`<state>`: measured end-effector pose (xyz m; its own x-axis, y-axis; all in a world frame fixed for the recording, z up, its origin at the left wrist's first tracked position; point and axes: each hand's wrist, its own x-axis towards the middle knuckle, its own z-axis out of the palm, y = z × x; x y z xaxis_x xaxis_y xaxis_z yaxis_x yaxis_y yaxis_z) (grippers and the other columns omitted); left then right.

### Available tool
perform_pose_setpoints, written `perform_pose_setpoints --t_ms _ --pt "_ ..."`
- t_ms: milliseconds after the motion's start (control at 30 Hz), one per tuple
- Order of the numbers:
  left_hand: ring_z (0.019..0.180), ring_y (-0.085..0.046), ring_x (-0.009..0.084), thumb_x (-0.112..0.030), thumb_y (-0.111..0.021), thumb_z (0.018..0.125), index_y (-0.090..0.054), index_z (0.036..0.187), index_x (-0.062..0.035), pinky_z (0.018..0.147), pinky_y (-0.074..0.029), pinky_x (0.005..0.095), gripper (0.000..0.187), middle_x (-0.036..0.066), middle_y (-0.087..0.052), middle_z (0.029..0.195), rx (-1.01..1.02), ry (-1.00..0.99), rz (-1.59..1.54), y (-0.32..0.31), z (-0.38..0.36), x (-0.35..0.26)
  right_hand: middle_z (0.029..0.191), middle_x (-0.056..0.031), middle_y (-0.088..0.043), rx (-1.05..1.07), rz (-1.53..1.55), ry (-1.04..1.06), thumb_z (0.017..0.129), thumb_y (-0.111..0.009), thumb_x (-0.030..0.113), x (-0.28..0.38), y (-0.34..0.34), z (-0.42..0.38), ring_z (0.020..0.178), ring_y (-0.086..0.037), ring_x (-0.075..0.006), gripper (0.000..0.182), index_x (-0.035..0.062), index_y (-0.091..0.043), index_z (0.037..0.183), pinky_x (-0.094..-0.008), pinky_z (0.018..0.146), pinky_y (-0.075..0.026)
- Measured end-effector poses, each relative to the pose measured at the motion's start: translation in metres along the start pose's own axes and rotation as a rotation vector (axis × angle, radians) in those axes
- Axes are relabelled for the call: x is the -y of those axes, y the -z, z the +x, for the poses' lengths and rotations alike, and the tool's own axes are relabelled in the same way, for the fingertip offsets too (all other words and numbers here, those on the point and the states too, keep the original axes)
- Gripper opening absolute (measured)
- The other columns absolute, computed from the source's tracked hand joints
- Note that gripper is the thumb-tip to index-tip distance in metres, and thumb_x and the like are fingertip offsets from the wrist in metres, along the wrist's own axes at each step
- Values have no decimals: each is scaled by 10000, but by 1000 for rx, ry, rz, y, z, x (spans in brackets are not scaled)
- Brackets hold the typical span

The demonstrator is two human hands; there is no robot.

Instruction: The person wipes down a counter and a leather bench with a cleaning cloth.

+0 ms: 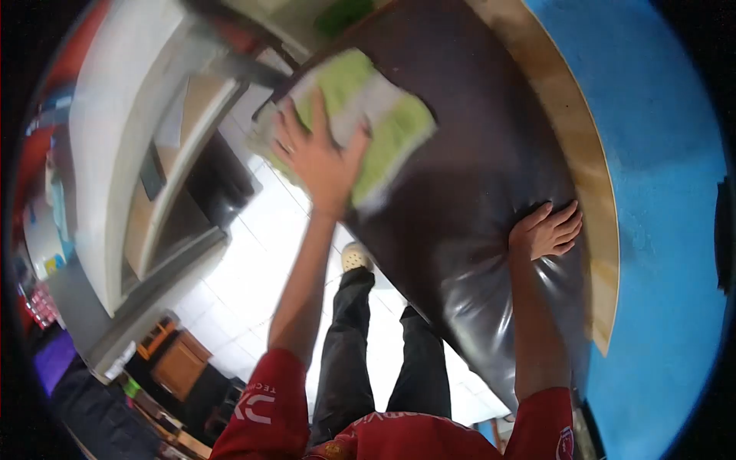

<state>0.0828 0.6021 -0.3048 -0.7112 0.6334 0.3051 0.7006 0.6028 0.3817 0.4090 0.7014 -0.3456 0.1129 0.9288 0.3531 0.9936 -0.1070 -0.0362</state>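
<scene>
A green and white striped cloth point(395, 142) lies spread over the far left edge of a dark brown padded seat point(460, 115) with a shiny leather-like cover. My left hand point(318, 157) rests on top of the cloth, its fingers spread and slightly blurred. Part of the cloth hangs past the seat's edge. On the right, my right hand point(543, 231) presses flat on the seat near its wooden border, fingers stretched out. The cover dents and wrinkles around that palm. Nothing is held in the right hand.
A wooden strip point(590, 153) runs along the seat's right side, against a blue wall point(659, 192). White floor tiles point(245, 261) show below, with my foot in a beige clog point(355, 257). To the left stands a pale shelf unit point(123, 153); a brown wooden cabinet point(180, 364) is farther down.
</scene>
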Motion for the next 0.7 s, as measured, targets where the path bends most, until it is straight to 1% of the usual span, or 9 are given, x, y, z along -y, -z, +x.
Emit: perform_pose_setpoints --t_ms 100,133,200,267,300,367,433,567,700 --pt "1382 -142 528 -406 -769 683 -394 1440 -123 1082 -234 592 891 274 -132 1532 216 251 -253 36 -120 -27 1503 -148 -269 -4 5 5 973 -275 512 1 -1 -3 1399 -213 -326 630 121 -284 1466 -577 1088 -166" --pt "1394 -148 501 -315 -799 696 -269 1493 -105 1113 -234 541 980 300 -71 1528 130 214 -409 21 -178 -24 1502 -148 -269 9 -11 -13 973 -280 509 0 -2 -3 1398 -214 -328 627 118 -288 1462 -578 1086 -175" --pt "1378 -203 500 -362 -796 705 -166 1506 -60 1090 -309 497 1063 305 -56 1528 381 587 -658 33 -265 -53 1494 -150 -291 -27 -57 51 989 -264 468 -6 -12 -4 1383 -258 -326 588 110 -303 1454 -578 1074 -202" --pt "1364 -254 487 -382 -795 714 -111 1489 2 1063 -358 466 1103 316 -90 1514 270 451 -611 34 -331 -73 1472 -137 -345 -61 -123 70 1004 -291 438 -11 -17 -3 1352 -330 -300 537 139 -329 1449 -559 1060 -240" --pt "1364 -254 487 -382 -795 714 -111 1489 2 1063 -358 466 1103 316 -90 1514 207 494 -624 39 -352 -86 1446 -152 -394 -136 58 396 1011 -327 383 -12 -4 -5 1334 -370 -311 481 136 -409 1416 -529 1069 -255" --pt "1349 -278 496 -429 -772 730 -155 1463 15 1031 -388 491 1056 312 -143 1500 233 632 -795 45 -385 -113 1437 -182 -409 66 362 957 1000 -387 363 26 25 -15 1346 -365 -321 465 136 -450 1401 -504 1092 -242" --pt "1349 -281 492 -428 -758 746 -163 1461 15 1030 -389 487 1030 303 -164 1498 198 719 -868 50 -426 -138 1490 -201 -327 154 165 1322 971 -454 388 77 47 -33 1381 -306 -349 520 157 -408 1434 -555 1092 -220" --pt "1354 -304 446 -399 -709 803 -256 1441 25 1056 -350 478 890 269 -280 1472 75 942 -1006 39 -431 -148 1551 -194 -181 147 265 1529 787 -621 610 165 71 -65 1365 -213 -515 825 288 -312 1481 -750 984 -177" --pt "1389 -249 418 -332 -599 904 -319 1430 30 1132 -204 461 698 265 -293 1481 -94 930 -1227 -4 -357 -89 1549 -188 -180 -24 269 1564 662 -665 701 220 58 -103 1365 -199 -521 985 323 -282 1488 -764 940 -222"
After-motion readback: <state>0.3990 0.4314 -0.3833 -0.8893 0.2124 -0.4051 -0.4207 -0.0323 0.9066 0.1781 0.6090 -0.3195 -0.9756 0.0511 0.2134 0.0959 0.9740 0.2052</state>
